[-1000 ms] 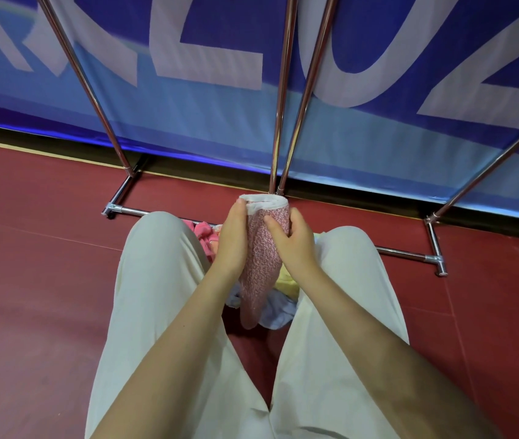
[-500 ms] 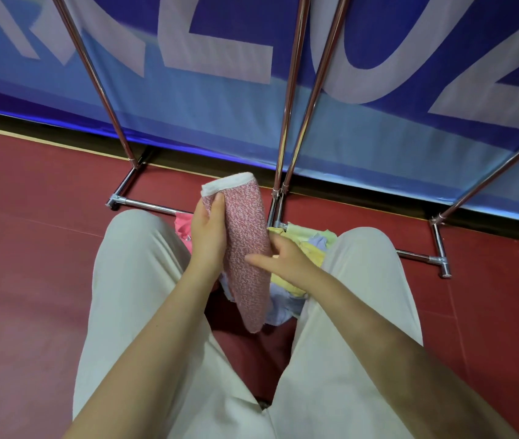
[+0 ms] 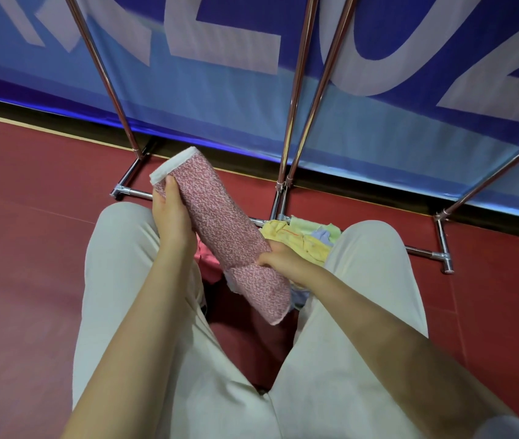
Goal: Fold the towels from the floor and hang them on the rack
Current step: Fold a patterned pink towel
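Over red floor point(image 3: 23, 248), blue banner point(image 3: 220, 99) behind rack point(image 3: 293, 128)

Rack poles point(image 3: 289, 122) stand far centre, a slanted pole point(image 3: 106, 77) far left. Between them lies open room. Knees point(image 3: 118, 236) hem the towel pile point(image 3: 299, 239) left and right.

Two hands point(image 3: 172, 217), one pink speckled towel point(image 3: 223, 236), one heap of towels point(image 3: 299, 240), one rack point(image 3: 296, 99).

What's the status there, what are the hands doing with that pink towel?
Left hand grips pink towel near its top; right hand holds the lower part. Towel folded narrow, not yet on rack. More towels on floor; nothing blocking.
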Demonstrator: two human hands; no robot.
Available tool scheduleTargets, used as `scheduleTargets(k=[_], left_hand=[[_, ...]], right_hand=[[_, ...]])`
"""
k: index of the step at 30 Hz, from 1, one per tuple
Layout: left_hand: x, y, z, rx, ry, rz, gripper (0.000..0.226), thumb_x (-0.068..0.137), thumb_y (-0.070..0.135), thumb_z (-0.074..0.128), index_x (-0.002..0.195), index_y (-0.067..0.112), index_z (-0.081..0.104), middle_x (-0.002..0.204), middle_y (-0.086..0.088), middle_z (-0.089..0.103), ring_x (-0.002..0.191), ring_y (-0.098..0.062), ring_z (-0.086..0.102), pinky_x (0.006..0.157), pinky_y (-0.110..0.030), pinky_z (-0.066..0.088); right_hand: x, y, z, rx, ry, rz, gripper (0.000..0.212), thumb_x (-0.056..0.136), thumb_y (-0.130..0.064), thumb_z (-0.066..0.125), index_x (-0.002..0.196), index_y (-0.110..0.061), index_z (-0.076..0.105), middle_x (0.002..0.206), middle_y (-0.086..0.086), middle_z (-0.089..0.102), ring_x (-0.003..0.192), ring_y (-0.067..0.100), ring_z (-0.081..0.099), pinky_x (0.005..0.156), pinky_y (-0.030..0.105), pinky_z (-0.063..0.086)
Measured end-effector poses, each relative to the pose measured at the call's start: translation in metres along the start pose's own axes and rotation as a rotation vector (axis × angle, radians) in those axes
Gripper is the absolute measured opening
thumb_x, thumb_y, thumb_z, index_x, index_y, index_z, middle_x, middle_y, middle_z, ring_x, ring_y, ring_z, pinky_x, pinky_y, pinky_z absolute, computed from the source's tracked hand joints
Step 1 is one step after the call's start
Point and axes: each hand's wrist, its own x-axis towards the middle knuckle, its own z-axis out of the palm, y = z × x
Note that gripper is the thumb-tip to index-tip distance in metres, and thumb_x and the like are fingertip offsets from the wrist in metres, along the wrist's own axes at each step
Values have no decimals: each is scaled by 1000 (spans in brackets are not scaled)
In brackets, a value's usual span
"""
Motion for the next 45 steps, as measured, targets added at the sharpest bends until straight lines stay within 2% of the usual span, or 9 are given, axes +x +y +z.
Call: scheduleTargets(k=[4,9,20,29,33,36,39,42,45], left_hand=[[3,-4,-3,-108,-6,-103,20,103,29,41,112,22,58,103,2,67,91,-10,66,78,-27,54],[0,-5,15,-199,-132,-281,46,102,37,42,136,7,49,128,-17,61,115,-28,61,91,-40,55],[46,77,94,-221,-255,-194,39,100,32,49,128,6,56,121,-17,66,110,-31,64,96,-53,50],[90,138,95,-38,-132,-121,24,96,22,54,112,6,62,106,-12,70,98,-25,68,89,-42,55],[105,165,100,-18,-41,-111,13,96,20,53,86,13,58,83,-5,65,79,-17,64,80,-34,54],[118,187,106,-15,-29,-99,10,96,21,53,92,12,56,80,-3,63,75,-16,62,71,-32,55],[136,212,113,29,-48,-90,10,97,22,52,102,13,55,83,-4,63,74,-15,61,63,-28,54],[158,241,122,65,-72,-64,10,97,18,51,91,12,56,81,-6,61,71,-15,60,55,-27,55],[178,273,130,117,-97,3,16,95,7,47,84,14,56,76,-5,59,65,-14,57,47,-21,53]], right_hand=[[-11,-2,-4,77,20,-58,18,86,-13,54,101,-23,60,80,-1,62,71,16,59,66,28,44],[-18,-6,3,206,20,-160,17,90,-41,62,106,-36,63,104,-7,72,97,12,68,90,30,52],[-3,-103,-41,480,412,-352,7,88,-12,67,94,-16,67,92,6,70,80,16,65,78,29,52],[-12,-191,-81,62,369,-446,21,92,-36,61,95,-16,68,78,-9,67,60,-7,61,57,9,45],[-11,-238,-89,-54,338,-489,18,90,-36,63,99,-21,68,84,-11,69,71,-5,63,64,11,46],[-10,-279,-100,-105,318,-510,12,91,-31,63,85,-21,68,74,-10,67,61,-5,60,60,15,44],[-8,-322,-108,-115,302,-503,14,93,-28,61,95,-16,69,78,-5,68,65,2,62,61,15,47],[2,-365,-113,-152,358,-471,18,91,-28,60,91,-11,68,88,8,70,76,16,62,69,25,44],[6,-412,-120,-160,438,-467,22,84,-30,66,73,-11,62,72,3,62,66,15,55,60,26,39]])
